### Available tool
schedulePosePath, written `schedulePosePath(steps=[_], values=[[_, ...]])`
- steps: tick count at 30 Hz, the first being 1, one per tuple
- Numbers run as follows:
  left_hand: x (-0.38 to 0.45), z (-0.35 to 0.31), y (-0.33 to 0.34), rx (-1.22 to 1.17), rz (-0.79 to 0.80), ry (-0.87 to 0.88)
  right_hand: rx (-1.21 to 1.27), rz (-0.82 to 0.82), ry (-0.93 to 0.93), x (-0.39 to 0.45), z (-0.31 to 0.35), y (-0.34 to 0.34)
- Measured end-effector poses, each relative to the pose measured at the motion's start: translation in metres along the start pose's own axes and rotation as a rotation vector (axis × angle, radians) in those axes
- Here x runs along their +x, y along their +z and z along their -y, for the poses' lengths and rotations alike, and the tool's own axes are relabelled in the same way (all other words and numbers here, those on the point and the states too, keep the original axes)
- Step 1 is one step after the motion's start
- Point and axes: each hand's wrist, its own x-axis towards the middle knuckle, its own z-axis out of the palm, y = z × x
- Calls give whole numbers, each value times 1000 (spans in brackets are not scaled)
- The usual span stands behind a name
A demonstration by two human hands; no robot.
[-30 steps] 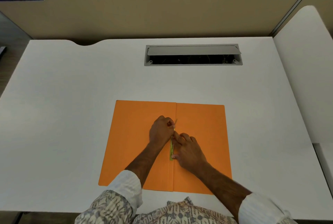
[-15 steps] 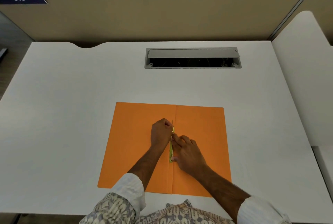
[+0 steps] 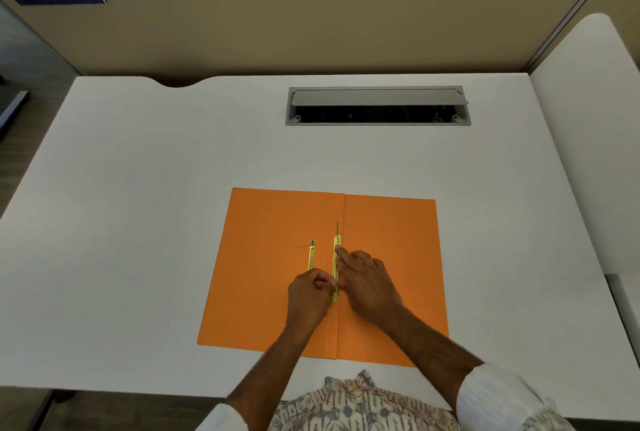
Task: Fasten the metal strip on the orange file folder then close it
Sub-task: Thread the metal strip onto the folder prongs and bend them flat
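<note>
An orange file folder (image 3: 270,278) lies open and flat on the white desk, its crease running toward me. A gold metal strip (image 3: 335,257) lies along the crease, with a thin prong standing up at its far end. My right hand (image 3: 367,283) presses flat on this strip with its fingers. A second gold strip (image 3: 311,255) lies on the left leaf, parallel to the first, a thin prong sticking out at its far end. My left hand (image 3: 310,295) is curled over the near end of the second strip, pinching it.
A grey cable hatch (image 3: 377,98) with an open dark slot is set in the desk behind the folder. A beige partition with a blue label reading 010 rises at the back. Another white desk adjoins on the right.
My left hand has drawn back toward me from the far end of the crease. A second gold strip now lies apart on the left leaf. The camera has tilted slightly.
</note>
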Motion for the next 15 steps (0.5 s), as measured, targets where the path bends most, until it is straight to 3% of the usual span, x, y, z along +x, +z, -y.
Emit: schedulePosePath(steps=[7, 15], values=[[-20, 8, -4, -98, 29, -103, 0, 4, 11, 1, 1, 1], [-30, 15, 4, 10, -28, -18, 57, -35, 29, 1, 3, -1]])
